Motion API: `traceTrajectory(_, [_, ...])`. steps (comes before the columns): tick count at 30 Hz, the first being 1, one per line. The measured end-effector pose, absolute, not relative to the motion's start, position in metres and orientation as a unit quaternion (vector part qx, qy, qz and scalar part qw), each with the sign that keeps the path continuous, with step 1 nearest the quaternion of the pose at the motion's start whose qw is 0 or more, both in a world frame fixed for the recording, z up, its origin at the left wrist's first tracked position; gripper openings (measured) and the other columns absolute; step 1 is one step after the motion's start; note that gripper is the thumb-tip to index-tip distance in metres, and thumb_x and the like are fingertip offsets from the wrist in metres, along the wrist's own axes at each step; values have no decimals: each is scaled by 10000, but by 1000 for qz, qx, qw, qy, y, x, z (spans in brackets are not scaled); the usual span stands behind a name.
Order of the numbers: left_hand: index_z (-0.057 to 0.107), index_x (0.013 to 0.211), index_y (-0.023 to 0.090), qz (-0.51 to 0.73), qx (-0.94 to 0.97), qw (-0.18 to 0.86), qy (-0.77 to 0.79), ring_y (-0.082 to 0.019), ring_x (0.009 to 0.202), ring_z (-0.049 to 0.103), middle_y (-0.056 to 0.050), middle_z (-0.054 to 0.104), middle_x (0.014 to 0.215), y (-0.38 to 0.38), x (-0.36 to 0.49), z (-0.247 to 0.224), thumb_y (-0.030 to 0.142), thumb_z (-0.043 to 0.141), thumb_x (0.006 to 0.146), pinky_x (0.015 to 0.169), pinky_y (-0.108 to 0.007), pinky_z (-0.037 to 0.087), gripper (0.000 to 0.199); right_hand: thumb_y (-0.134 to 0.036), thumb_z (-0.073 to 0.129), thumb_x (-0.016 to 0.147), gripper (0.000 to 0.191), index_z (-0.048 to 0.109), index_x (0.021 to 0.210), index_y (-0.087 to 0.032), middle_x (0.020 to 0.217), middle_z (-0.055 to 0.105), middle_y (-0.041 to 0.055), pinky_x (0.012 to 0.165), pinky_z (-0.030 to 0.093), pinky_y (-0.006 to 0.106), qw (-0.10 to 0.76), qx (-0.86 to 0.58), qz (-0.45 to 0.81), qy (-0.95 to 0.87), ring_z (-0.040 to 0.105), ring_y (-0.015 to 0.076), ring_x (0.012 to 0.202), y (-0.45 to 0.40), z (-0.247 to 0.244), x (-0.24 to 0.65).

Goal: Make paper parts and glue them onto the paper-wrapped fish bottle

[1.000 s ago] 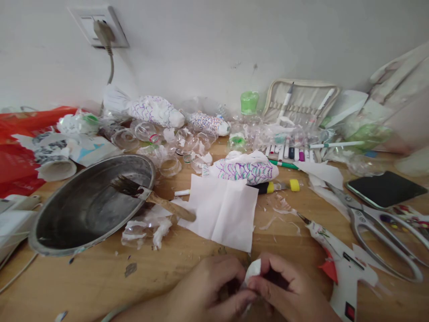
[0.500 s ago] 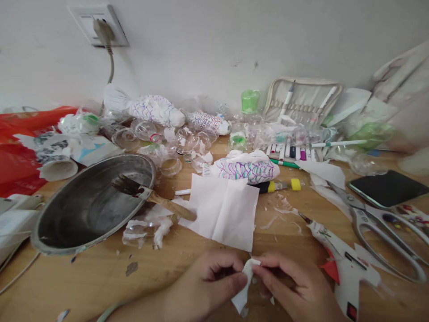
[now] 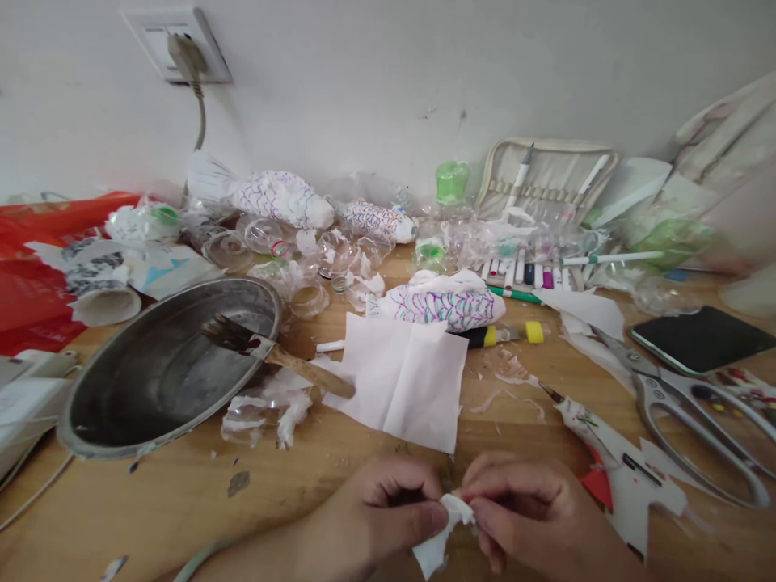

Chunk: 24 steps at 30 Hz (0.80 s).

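Near the table's front edge, my left hand (image 3: 388,511) and my right hand (image 3: 527,511) face each other, both closed in a pinch on a small strip of white paper (image 3: 437,540). The strip's upper end looks crumpled between the fingertips, and its lower end hangs down. Just beyond the hands lies a creased white paper sheet (image 3: 403,380). Behind it is a white fish shape (image 3: 445,303) with purple and green scale lines. A white hot glue gun (image 3: 618,465) with a red trigger lies to the right of my right hand.
At left stands a metal basin (image 3: 158,372) with a brush (image 3: 279,356) across its rim. Large scissors (image 3: 697,420) and a phone (image 3: 703,339) lie at right. A yellow-black cutter (image 3: 494,335), cut plastic bottles (image 3: 364,250), markers (image 3: 533,275) and two fish shapes (image 3: 282,198) fill the back.
My right hand has turned, its fingers curling closer over the paper strip. The strip's top end is lower and more bunched. My left hand has barely shifted.
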<state>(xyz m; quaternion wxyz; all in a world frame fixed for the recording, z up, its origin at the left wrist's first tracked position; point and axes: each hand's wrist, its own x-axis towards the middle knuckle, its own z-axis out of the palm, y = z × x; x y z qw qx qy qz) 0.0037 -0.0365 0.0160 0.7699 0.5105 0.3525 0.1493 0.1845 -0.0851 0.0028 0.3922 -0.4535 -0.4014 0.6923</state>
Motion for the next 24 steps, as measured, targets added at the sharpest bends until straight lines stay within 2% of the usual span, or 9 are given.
traceTrajectory(5, [431,550,180,135,556,741,352,-96,552,326,49,376,570,-37,3,17,575,582,746,513,-231,256,467,-406,739,721,246,689,745,-166,543,544,-39,452,438,121,335,-480,734,-344,498,42,459,-81,3,185])
traceTrajectory(10, [389,534,191,126,627,698,323,-107,550,366,33,395,568,-36,2,18,546,525,790,532,-248,292,458,-403,710,725,276,620,774,-147,554,509,-57,427,422,127,282,-479,761,-335,466,42,452,-78,5,185])
traceTrajectory(14, [404,551,191,109,640,700,297,-105,541,369,29,400,566,-39,3,16,552,495,804,517,-243,289,450,-346,667,757,210,581,742,-155,517,489,-66,401,375,115,225,-465,767,-380,429,31,409,-80,3,188])
traceTrajectory(18, [436,611,193,142,618,695,339,-108,565,360,35,404,597,-41,4,11,514,517,808,532,-236,289,386,-390,647,761,260,559,689,-156,511,460,-62,415,386,126,282,-466,748,-380,418,42,434,-80,4,188])
traceTrajectory(22, [490,796,192,189,580,713,346,-118,636,390,28,455,704,-41,3,6,406,581,789,589,-234,320,232,-472,645,775,329,564,722,-158,525,494,-51,448,414,144,333,-477,731,-356,454,53,455,-77,7,187])
traceTrajectory(24, [496,818,189,202,580,705,355,-121,665,410,25,473,730,-40,3,5,340,598,780,628,-242,336,186,-499,654,770,353,570,746,-158,527,509,-47,456,424,148,336,-493,723,-349,476,58,464,-78,5,186])
